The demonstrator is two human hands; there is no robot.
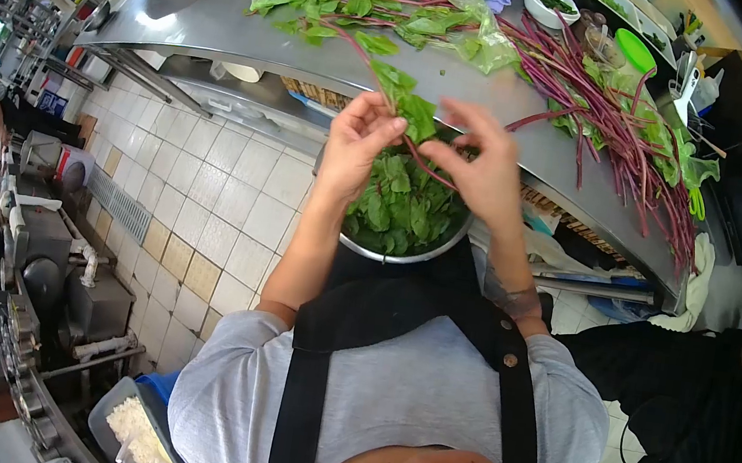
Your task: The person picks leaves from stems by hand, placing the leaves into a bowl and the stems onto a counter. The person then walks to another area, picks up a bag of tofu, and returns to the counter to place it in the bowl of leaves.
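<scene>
My left hand (356, 143) pinches a red-stemmed leafy green stalk (420, 118) between thumb and fingers. The stalk slants across from the counter side down to the right, with green leaves along it. On the right, my right hand (488, 165) is held close to the leaves, its thumb and fingers apart, slightly blurred, with the stalk's lower end by the thumb. Below both hands sits a metal bowl (402, 260) at my lap, heaped with loose green leaves (404, 206).
Leafy stalks (355, 0) lie on clear plastic along the steel counter (221, 20). To their right is a pile of purple-red stems (607, 108). A white bowl (550, 11) and a green bowl (636, 51) stand behind. Another person's black clothing (659, 391) is at right.
</scene>
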